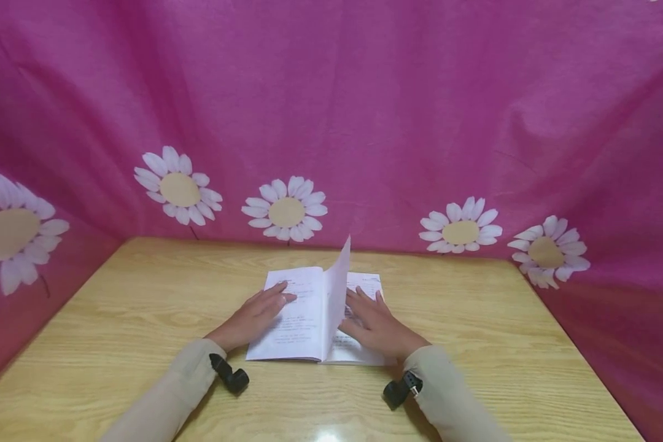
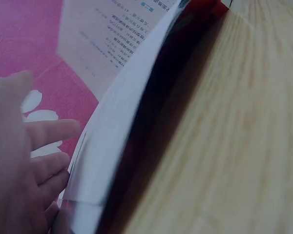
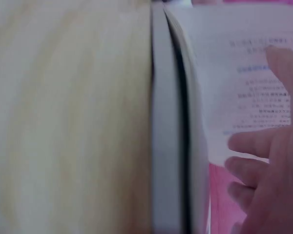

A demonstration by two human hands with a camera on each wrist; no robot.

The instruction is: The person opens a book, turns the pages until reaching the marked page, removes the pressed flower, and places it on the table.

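Observation:
An open book [image 1: 294, 336] with printed pages lies on the table, and one page [image 1: 337, 296] stands nearly upright from its middle. My left hand [image 1: 256, 317] rests at the left page's outer side with its fingers extended. On the other side, my right hand [image 1: 380, 326] lies over the right page with spread fingers, its thumb side close to the standing page; whether they touch, I cannot tell. In the left wrist view the left hand [image 2: 14, 156] is beside the book's edge. The right wrist view has the right hand [image 3: 271, 170] in front of a printed page [image 3: 215, 97].
The book lies on a light wooden table [image 1: 160, 294]. A pink cloth [image 1: 364, 123] with white daisies hangs behind the table and along both sides. Black wrist cameras hang from the left sleeve [image 1: 185, 374] and the right sleeve [image 1: 444, 380].

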